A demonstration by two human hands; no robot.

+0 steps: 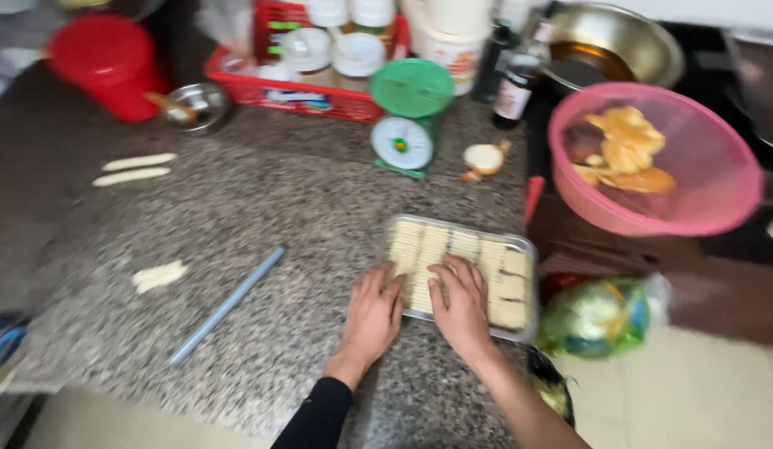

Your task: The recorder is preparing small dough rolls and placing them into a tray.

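A rectangular metal tray (526,249) sits on the speckled granite counter (261,208), filled with rows of pale flat dough pieces (440,245). My left hand (374,312) rests at the tray's near left corner, fingers touching the rim. My right hand (463,303) lies flat over the near part of the tray, fingers pressing on the pale pieces. Neither hand grips anything.
A thin blue rod (228,303) lies to the left. Pale dough strips (137,169) and a scrap (159,275) lie farther left. Behind: green kitchen scale (407,116), halved onion (484,158), red basket of jars (311,58), red tub (108,62), pink strainer with fried pieces (652,158), bagged greens (598,316).
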